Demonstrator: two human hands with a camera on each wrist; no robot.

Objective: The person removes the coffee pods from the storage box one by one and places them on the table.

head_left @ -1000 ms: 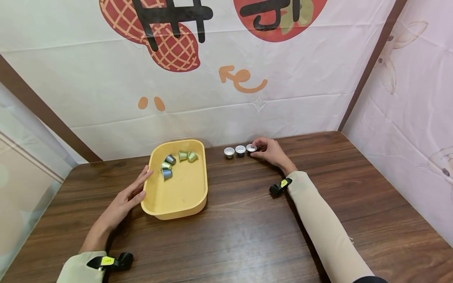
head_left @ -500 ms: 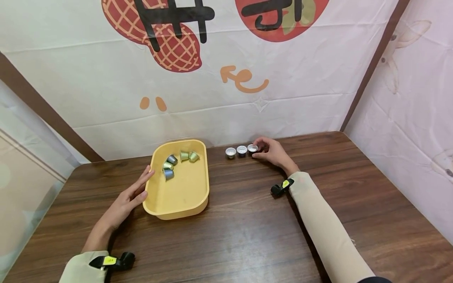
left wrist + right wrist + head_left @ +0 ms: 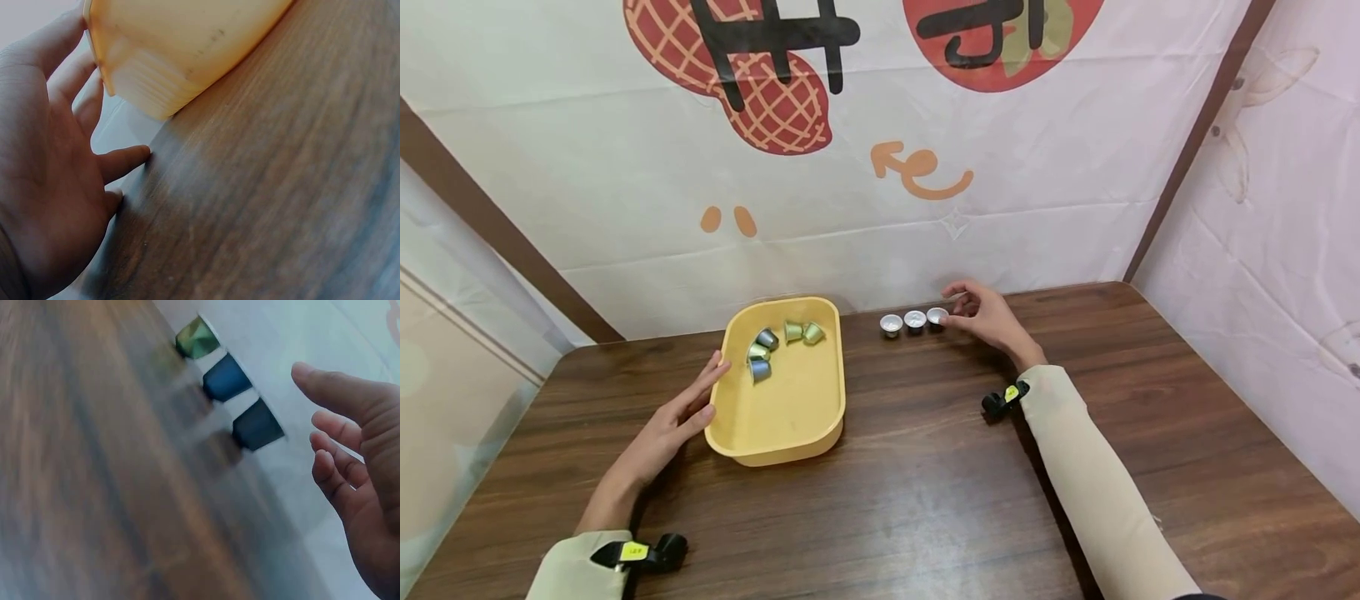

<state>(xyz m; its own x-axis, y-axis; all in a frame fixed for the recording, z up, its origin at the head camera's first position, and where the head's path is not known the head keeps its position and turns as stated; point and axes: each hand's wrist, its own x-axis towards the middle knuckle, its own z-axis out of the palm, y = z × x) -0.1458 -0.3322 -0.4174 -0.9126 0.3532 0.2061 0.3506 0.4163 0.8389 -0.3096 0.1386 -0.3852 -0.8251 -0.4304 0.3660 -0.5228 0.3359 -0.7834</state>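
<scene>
Capsules [image 3: 914, 320]: three lined on counter [image 3: 910, 500], five in tray [image 3: 782, 417].
Right grip [image 3: 988, 319]: loosely parted, beside row.
Left grip [image 3: 670, 421]: extended, touching tray.

A yellow tray [image 3: 782, 417] with rounded corners sits at the left, five small pods tipped inside toward its far end: a dark one [image 3: 767, 338], a green one [image 3: 758, 353] and a blue one [image 3: 761, 371] clustered left, two green pods [image 3: 793, 332] farther right. Right of the tray, three pods stand upright in a close row, silver lids up: green pod [image 3: 199, 339], blue pod [image 3: 227, 378], dark pod [image 3: 257, 426].
</scene>
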